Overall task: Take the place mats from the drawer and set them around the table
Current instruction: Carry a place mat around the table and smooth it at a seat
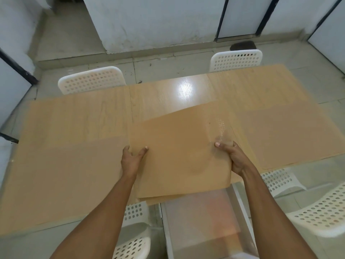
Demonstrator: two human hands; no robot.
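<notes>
I hold a stack of tan place mats (179,150) over the near edge of the light wooden table (168,98). My left hand (131,157) grips the stack's left edge, thumb on top. On the right edge, my right hand (232,158) holds it the same way. Two or three mat edges show at the stack's near end. Below the stack an open white drawer (235,199) juts out from under the table; its inside looks bare. Duller tan patches lie on the table at near left (65,176) and near right (291,139); I cannot tell whether they are mats.
White perforated chairs stand around the table: two on the far side (91,81) (236,59), one near me on the left of the drawer (134,232), two at the right (321,210) (278,180). Tiled floor and white walls lie beyond.
</notes>
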